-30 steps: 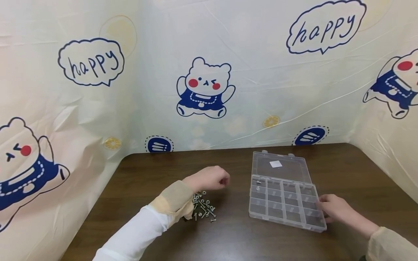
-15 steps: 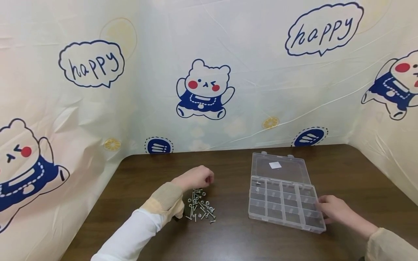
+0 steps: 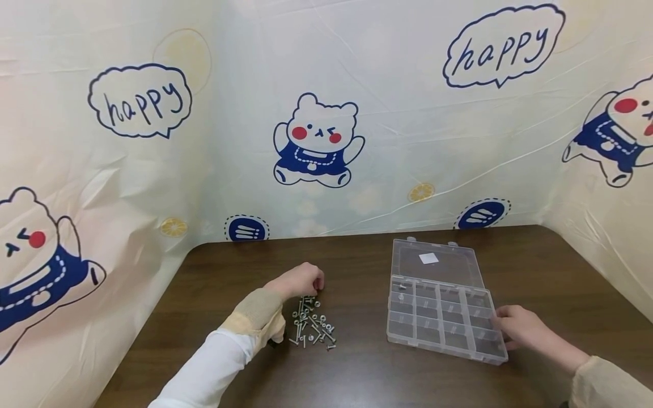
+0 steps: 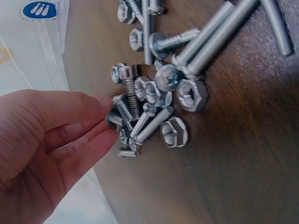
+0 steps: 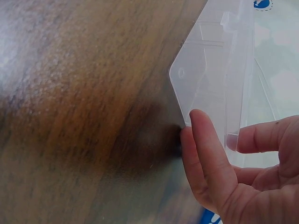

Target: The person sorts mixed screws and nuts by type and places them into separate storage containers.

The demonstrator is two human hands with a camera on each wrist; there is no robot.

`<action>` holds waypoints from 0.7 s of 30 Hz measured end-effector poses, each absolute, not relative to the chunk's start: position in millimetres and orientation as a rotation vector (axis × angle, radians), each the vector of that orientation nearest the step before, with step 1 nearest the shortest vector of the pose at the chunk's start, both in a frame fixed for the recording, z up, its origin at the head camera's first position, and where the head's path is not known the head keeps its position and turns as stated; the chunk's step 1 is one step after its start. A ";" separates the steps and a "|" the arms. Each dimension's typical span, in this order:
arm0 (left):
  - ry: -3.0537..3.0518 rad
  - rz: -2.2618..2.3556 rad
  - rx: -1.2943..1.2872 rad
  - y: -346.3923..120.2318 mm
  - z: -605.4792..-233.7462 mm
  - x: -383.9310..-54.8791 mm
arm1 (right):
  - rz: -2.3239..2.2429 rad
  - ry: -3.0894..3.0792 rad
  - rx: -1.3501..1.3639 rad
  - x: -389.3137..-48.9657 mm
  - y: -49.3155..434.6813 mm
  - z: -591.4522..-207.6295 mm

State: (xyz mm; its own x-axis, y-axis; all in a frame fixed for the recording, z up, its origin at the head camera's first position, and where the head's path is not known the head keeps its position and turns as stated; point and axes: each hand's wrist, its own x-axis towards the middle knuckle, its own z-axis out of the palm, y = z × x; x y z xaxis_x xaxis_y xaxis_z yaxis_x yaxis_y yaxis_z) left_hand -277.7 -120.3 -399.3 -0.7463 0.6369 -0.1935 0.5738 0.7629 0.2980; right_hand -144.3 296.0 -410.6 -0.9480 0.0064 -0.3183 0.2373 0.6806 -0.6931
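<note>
A pale cloth printed with cartoon bears and the word "happy" hangs behind a dark brown wooden table. On the right side of the table stands a clear plastic box divided into small compartments, its see-through lid folded open toward the cloth. A person's right hand grips the box's right side, thumb against the wall and fingertips under the base. The left hand is at the far end of a loose pile of metal screws and nuts, left of the box and well apart from it. Its thumb and fingertips meet the pile's edge; whether they pinch a piece, I cannot tell. A white square shows on the lid. One small metal piece lies in the box's far-left compartment.
</note>
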 end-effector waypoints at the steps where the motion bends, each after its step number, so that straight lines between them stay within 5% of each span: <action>1: 2.677 0.319 0.933 -120.7 -399.7 -277.6 | -1.131 2.606 0.184 -144.4 296.0 -410.9; 21: 2.741 0.292 0.919 -105.6 -405.7 -280.5 | -1.109 2.624 0.176 -143.6 294.2 -409.5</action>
State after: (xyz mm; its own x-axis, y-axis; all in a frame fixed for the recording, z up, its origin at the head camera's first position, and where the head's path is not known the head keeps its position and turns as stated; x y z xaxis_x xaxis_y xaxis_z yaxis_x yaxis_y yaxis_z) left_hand -280.5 -105.6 -405.7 -0.7751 0.6118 -0.1579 0.5648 0.7830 0.2607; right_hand -143.6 294.2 -409.5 -0.9515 0.0007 -0.3075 0.2210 0.6969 -0.6822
